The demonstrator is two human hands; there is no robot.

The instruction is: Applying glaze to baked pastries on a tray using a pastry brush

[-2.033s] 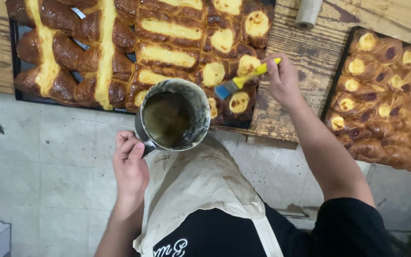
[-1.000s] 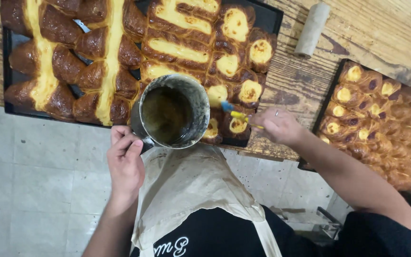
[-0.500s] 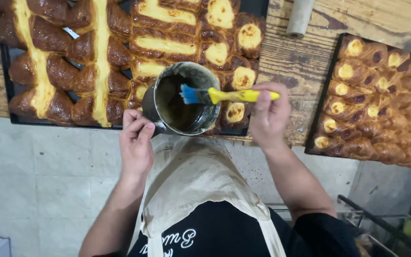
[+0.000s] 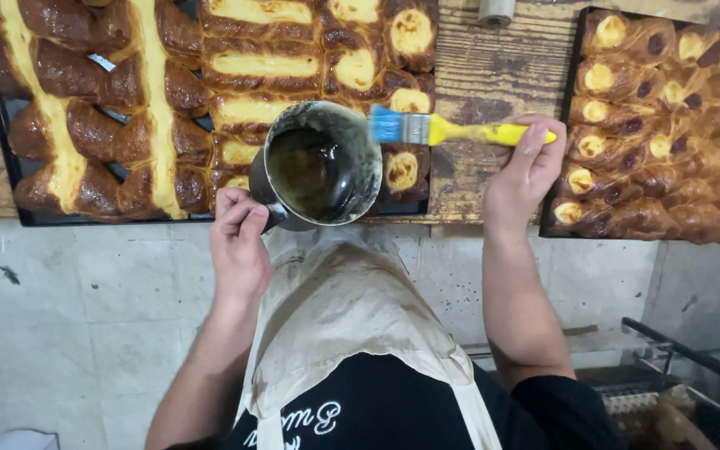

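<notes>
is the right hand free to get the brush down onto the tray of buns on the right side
Probably yes. The right hand holds the yellow-handled brush just beside the right tray, with only bare wooden table between them. The metal pot sits on the other side, in the left hand.

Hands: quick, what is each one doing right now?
Left hand: closed on the metal cup handle.
Right hand: closed on the yellow brush.

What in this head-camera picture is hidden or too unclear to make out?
- Metal cup handle: covered by the left hand.
- Depth of its dark liquid: unclear.
- Left tray and right tray: cut off by the frame edges.
- Brush handle end: inside the right hand.
</notes>
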